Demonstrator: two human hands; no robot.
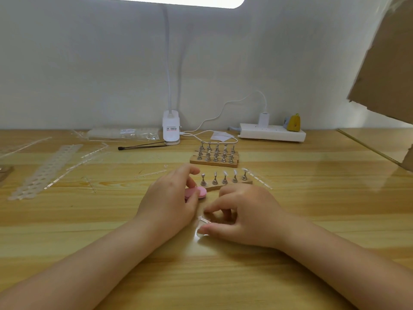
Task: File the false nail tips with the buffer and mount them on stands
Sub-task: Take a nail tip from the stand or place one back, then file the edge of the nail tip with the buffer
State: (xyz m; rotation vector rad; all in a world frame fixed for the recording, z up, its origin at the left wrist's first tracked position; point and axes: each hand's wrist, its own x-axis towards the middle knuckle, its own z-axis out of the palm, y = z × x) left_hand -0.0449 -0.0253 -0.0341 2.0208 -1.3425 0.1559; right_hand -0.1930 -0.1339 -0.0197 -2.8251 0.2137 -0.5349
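Wooden desk (290,220): left hand (169,204) gripping pink buffer (200,193); right hand (241,215) pinching clear nail tip (204,220), axis unclear.

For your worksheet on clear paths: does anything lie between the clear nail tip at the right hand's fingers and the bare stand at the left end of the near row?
Yes. The left hand, holding the pink buffer, sits beside the route from the nail tip to the bare stand; its fingers crowd that stand. Otherwise only bare table lies between.

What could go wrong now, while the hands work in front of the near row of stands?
1. The small clear false nail tip at the right hand is nearly invisible on the glossy wooden table; it may slip away unnoticed.
2. The left hand, holding the pink round buffer, could bump the near wooden stand base.
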